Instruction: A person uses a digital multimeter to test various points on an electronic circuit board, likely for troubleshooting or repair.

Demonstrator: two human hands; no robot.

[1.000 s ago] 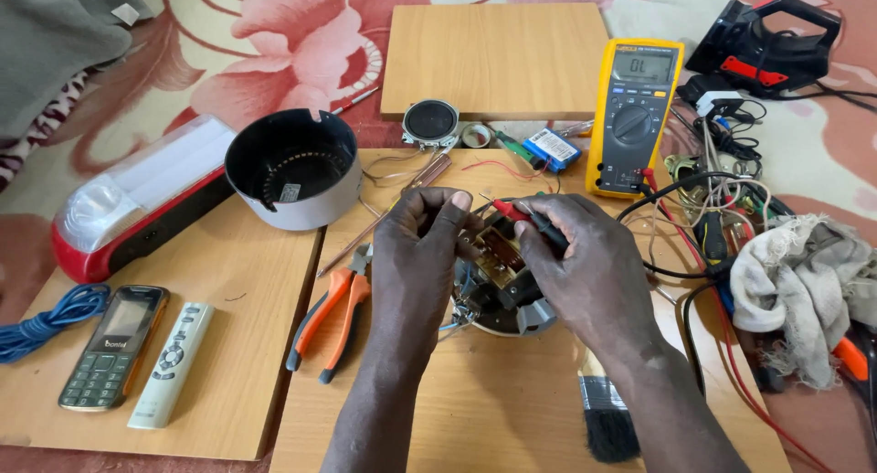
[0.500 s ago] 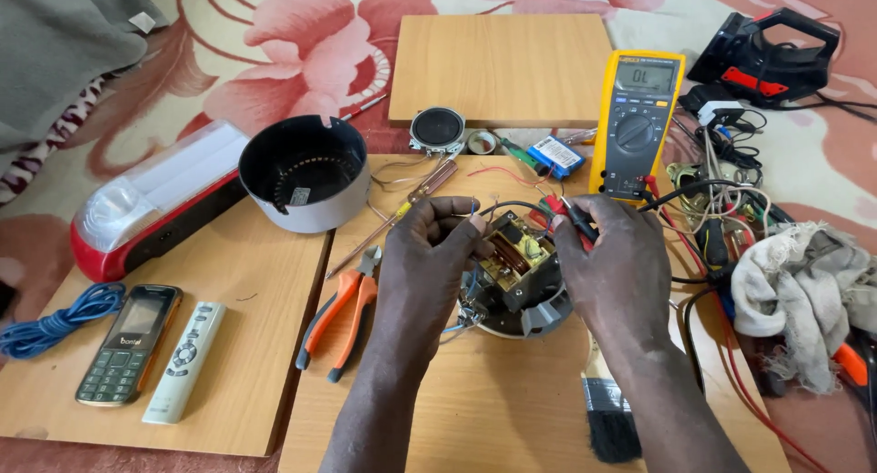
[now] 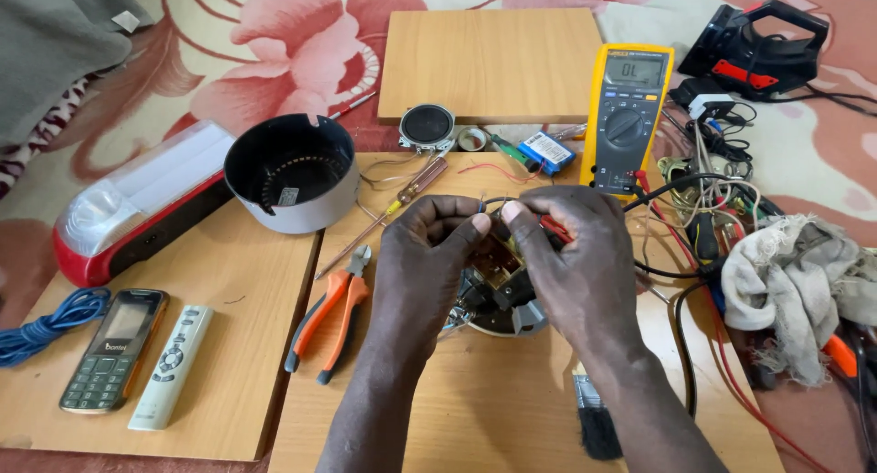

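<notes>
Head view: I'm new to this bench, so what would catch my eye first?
Two hands meet at centre, the left hand and right hand pinching thin wires over a small motor assembly on a wooden board. Behind them stands a yellow multimeter; orange-handled pliers lie to the left.

Smooth matt wooden boards (image 3: 228,345), glossy yellow plastic multimeter (image 3: 627,116), rough cloth rag (image 3: 799,286)

A small round electric motor of dark metal with copper windings (image 3: 498,286) sits upright just right of the orange-handled pliers (image 3: 331,313).
</notes>
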